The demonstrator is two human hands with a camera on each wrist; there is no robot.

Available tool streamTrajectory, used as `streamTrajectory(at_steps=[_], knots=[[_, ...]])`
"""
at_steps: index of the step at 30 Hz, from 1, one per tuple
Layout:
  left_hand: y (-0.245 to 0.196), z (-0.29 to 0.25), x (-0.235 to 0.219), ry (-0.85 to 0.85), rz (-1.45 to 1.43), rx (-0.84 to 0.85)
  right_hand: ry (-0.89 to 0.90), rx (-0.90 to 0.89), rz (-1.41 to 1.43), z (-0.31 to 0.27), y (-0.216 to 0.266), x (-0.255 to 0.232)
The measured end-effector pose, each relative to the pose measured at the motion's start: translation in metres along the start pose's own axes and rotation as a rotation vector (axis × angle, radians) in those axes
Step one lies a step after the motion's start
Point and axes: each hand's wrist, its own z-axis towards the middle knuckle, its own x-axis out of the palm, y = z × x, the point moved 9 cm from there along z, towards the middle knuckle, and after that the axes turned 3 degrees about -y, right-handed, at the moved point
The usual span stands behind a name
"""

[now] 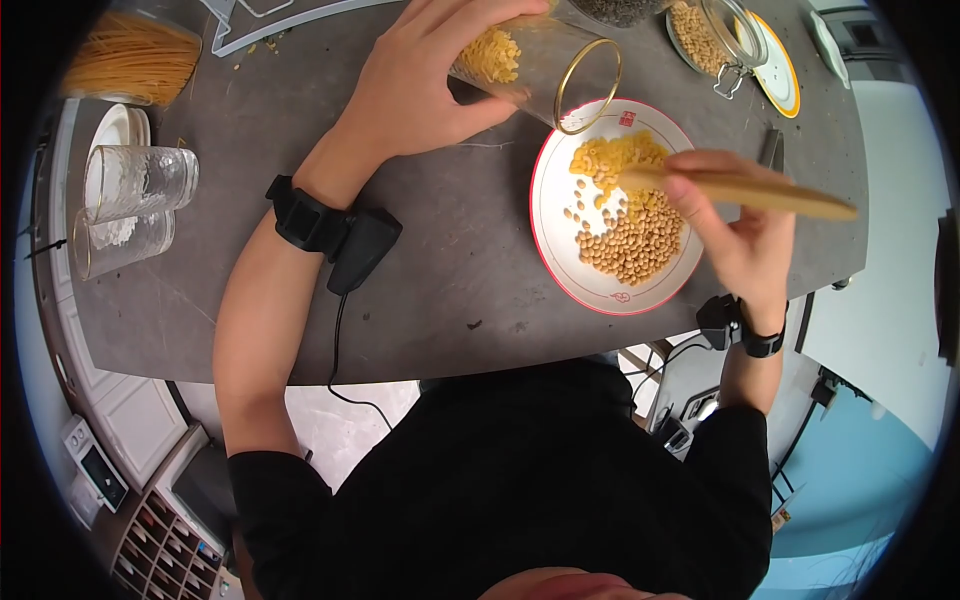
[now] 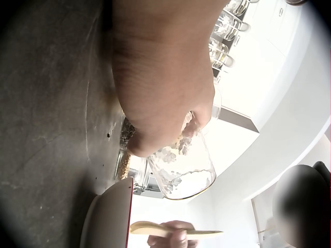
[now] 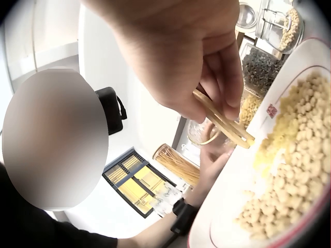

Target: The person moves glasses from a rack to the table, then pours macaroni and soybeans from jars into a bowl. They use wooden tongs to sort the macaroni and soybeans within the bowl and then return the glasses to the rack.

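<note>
My left hand (image 1: 410,95) grips a clear glass jar (image 1: 540,65) with a gold rim. The jar lies tilted, small yellow pasta (image 1: 492,55) inside it and its mouth at the far edge of a white, red-rimmed plate (image 1: 552,240). On that plate, yellow pasta (image 1: 610,155) sits at the far side and tan soybeans (image 1: 630,248) at the near side, meeting in the middle. Wooden tongs (image 1: 790,196) are pinched in my right hand (image 1: 745,235), their tips over the pasta. In the right wrist view the two tong arms (image 3: 222,121) lie close together.
A clip-lid jar of soybeans (image 1: 695,40) and a yellow-rimmed plate (image 1: 778,75) stand at the far right. Behind the tilted jar is a container of dark bits (image 1: 615,10). Spaghetti in a container (image 1: 135,60) and two drinking glasses (image 1: 150,185) are at left, near a white rack (image 1: 235,40).
</note>
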Motion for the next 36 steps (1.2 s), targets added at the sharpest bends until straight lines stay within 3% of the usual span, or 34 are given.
streamTrajectory(at_steps=[3,7,9,12,14,16,17,21,23,36], knots=[[0.0,0.0,0.0,0.018,0.001,-0.003,-0.115,-0.042,0.239,0.017,0.008,-0.01],[0.006,-0.003,0.0,0.011,-0.001,-0.022,-0.059,-0.113,0.231,0.049,0.034,0.001],[0.006,-0.002,-0.001,-0.002,-0.007,-0.012,-0.032,-0.13,0.09,0.059,0.036,0.012],[0.007,0.001,-0.002,-0.024,-0.007,-0.016,-0.003,-0.25,0.021,0.055,0.047,0.02],[0.01,-0.003,-0.005,-0.029,0.002,-0.032,0.012,-0.225,0.099,0.045,0.038,0.017],[0.008,-0.004,0.0,0.024,0.003,-0.014,-0.106,-0.189,0.163,0.035,0.022,0.003],[0.007,-0.003,0.0,0.023,0.005,-0.023,-0.013,-0.236,0.105,0.029,0.023,0.002],[0.004,0.0,-0.001,0.019,0.007,-0.006,-0.008,-0.157,0.158,0.004,-0.003,-0.015],[0.006,-0.001,-0.002,0.014,0.0,-0.027,0.159,-0.191,0.077,-0.002,-0.004,-0.005],[0.006,-0.001,-0.002,0.027,0.012,-0.009,0.238,-0.143,0.204,-0.002,-0.028,0.014]])
